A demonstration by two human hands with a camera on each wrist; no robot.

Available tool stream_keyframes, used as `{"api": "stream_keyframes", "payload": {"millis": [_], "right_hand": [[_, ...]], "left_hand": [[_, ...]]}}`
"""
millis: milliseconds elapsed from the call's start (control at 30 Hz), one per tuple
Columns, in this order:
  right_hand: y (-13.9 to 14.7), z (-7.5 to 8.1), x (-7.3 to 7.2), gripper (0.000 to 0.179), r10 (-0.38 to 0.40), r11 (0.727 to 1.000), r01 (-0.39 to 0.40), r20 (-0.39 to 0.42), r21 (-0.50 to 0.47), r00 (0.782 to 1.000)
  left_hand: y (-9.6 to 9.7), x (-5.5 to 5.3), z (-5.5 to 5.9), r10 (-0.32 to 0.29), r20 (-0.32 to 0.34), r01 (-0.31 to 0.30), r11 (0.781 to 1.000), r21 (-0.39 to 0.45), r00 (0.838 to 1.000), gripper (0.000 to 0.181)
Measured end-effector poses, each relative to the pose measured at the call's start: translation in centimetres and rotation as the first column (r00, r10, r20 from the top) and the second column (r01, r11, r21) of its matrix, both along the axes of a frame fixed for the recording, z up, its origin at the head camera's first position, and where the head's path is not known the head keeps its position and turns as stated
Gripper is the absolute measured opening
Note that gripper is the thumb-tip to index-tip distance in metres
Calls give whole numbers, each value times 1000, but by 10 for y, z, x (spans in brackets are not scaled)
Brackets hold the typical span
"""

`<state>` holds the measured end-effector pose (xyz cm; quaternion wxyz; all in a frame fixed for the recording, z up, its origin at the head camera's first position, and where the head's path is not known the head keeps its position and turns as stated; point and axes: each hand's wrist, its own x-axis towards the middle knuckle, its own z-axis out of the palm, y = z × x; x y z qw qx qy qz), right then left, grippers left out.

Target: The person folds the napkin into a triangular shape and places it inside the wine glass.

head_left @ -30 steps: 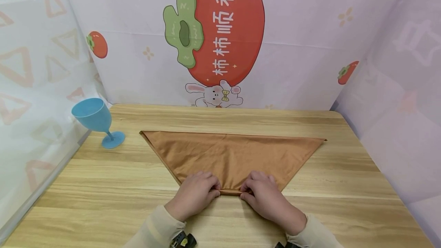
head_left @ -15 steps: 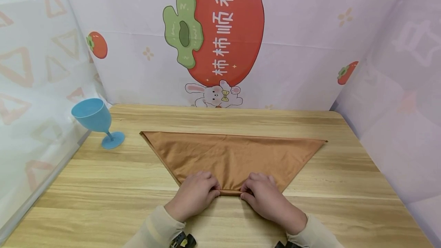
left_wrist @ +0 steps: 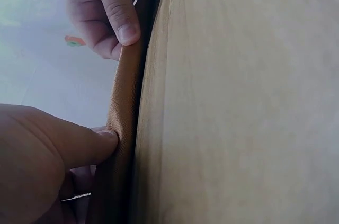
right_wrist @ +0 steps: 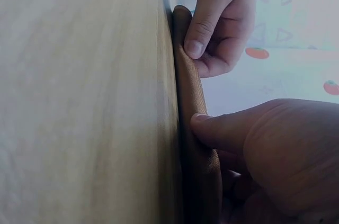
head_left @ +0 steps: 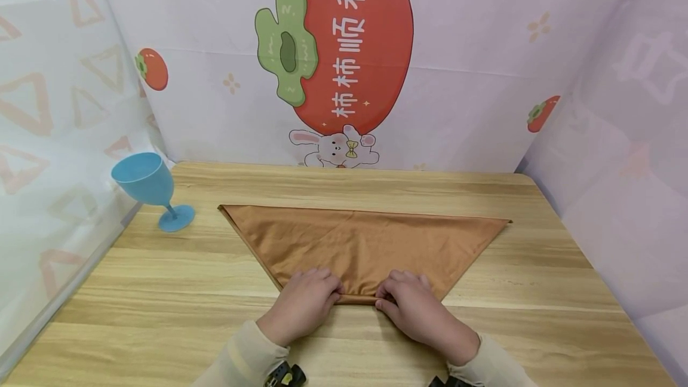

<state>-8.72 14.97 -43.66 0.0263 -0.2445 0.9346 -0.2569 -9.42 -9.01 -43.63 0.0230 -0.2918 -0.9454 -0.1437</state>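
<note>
A satiny brown cloth [head_left: 349,249] lies on the wooden table, its long straight edge at the back and its sides slanting in towards me. Along the near side the cloth is rolled into a narrow band [head_left: 357,300]. My left hand [head_left: 303,303] pinches this roll on the left, thumb on the near face and fingers curled over the top. On the right, my right hand [head_left: 416,306] pinches it the same way. Both wrist views show the thumbs pressed against the rolled cloth [left_wrist: 124,81], a short stretch of it bare between the hands.
A blue plastic goblet [head_left: 145,181] stands at the table's left edge, beyond the cloth's left corner. Behind the wooden table [head_left: 537,339] hangs a white printed backdrop [head_left: 462,118], and pale sheets close in both sides.
The left thumb has shifted slightly left along the roll, baring a little more of it. The right hand, the cloth's outline and the goblet look nearly the same.
</note>
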Motion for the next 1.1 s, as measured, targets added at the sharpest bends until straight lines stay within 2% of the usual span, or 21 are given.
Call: {"api": "stream_keyframes", "payload": {"millis": [267,500,733,1100], "right_hand": [[0,-1,0,9,0,1000,0,-1,3,1000],[0,-2,-1,8,6,1000,-6,13,-7,1000],[1,-2,-1,8,5,1000,-5,13,-11,1000],[1,-2,-2,8,-3,1000,4,18,-24,1000]], "left_hand": [[-1,-2,0,15,40,-16,999,39,999,11],[-1,-1,1,23,-18,-23,999,24,1000,6],[-2,-3,0,28,36,-29,999,26,999,12],[-1,-2,-1,38,25,-39,999,28,999,17]]}}
